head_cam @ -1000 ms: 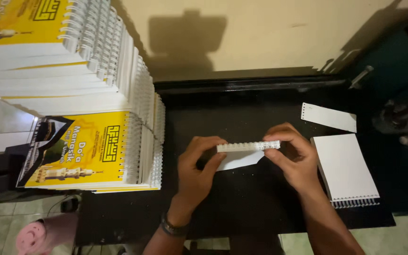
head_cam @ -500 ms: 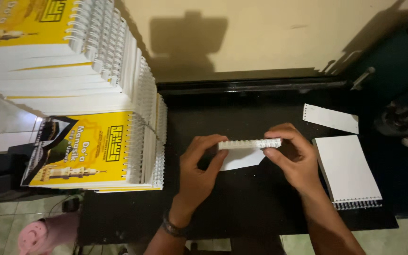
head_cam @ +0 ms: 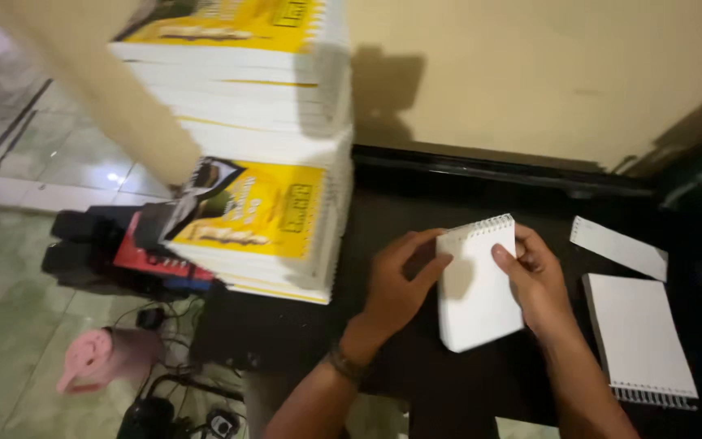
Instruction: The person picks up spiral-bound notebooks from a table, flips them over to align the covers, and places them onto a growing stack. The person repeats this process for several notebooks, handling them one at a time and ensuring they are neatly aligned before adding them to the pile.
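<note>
Both hands hold one small white spiral notepad (head_cam: 479, 284), tilted up off the black table (head_cam: 416, 203) with its white coil at the top edge. The left hand (head_cam: 396, 280) has its fingers curled around the pad's left edge, thumb laid across the blank front; the right hand (head_cam: 536, 280) grips the right edge, thumb on the front and the other fingers behind it. Neither hand is spread wide: each is closed just enough to pinch the pad between thumb and fingers.

Judging from how things lie, this pad already has its coil in but no printed cover. Right of the right fingers a second bound white pad (head_cam: 639, 337) lies flat with its coil toward the near edge, and beyond it, further from the fingers, rests a loose white strip of card (head_cam: 619, 248), which looks punched along one edge, though the view is too soft to be sure. Left of the left fingers rise tall stacks of finished yellow-covered spiral notebooks (head_cam: 257, 219), so a great many look complete and only these few white ones remain open work.

No box, tray or bin shows on the table. On the tiled floor (head_cam: 18, 325) down to the left sits a pink object (head_cam: 95, 362) among dark cables.
</note>
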